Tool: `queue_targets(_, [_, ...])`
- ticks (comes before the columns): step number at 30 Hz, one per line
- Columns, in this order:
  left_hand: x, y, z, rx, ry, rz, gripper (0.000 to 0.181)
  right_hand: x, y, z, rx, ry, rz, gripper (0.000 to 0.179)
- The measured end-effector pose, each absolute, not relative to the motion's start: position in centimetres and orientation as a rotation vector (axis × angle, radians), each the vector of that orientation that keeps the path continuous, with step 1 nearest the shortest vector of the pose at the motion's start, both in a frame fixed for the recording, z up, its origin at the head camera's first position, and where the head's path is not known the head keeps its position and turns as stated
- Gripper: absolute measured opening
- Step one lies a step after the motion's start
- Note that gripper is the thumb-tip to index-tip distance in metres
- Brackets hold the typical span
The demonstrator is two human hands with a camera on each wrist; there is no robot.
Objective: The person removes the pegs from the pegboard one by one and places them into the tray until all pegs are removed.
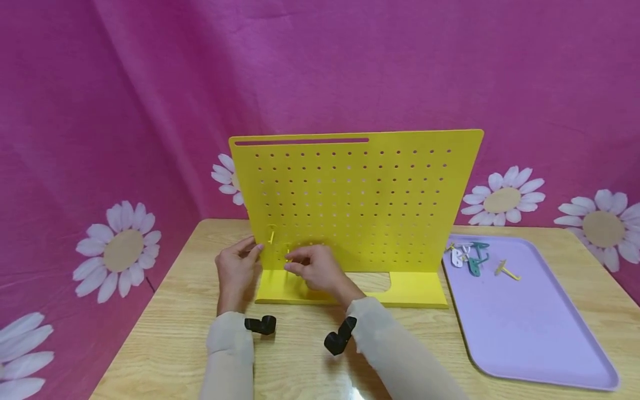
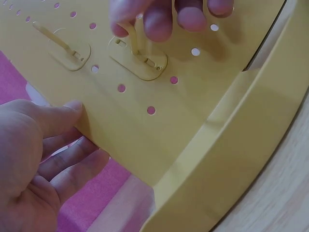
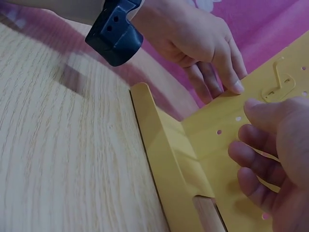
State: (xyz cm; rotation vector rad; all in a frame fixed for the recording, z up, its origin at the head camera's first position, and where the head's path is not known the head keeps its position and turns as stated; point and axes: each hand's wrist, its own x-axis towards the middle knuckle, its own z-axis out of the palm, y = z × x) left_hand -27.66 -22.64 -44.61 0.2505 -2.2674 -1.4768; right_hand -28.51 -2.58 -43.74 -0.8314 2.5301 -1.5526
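A yellow pegboard (image 1: 350, 200) stands upright on its base. My left hand (image 1: 237, 272) grips its lower left edge, the thumb on the front face and the fingers behind, as the left wrist view shows. One yellow hook (image 2: 53, 38) sits flat against the board near that edge. Beside it, a second yellow hook (image 2: 137, 60) lies with its oval plate against the board. My right hand (image 1: 317, 266) pinches this second hook by its arm between thumb and forefinger. In the right wrist view the hand hides the pinched hook.
On the right, a lilac tray (image 1: 530, 322) holds a loose yellow hook (image 1: 509, 271), green hooks (image 1: 475, 265) and white hooks (image 1: 457, 258) in a small cluster. The wooden table (image 1: 170, 333) runs under everything. A pink curtain (image 1: 350, 66) with daisies hangs behind the board.
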Motion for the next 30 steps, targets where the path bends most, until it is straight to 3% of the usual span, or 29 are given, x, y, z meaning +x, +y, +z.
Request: queue_targets(30, [-27.69, -22.65, -44.64, 0.21, -2.266, -1.423, 0.026, -28.17, -2.8, -44.22, -0.869, 2.585, -1.681, 0.015])
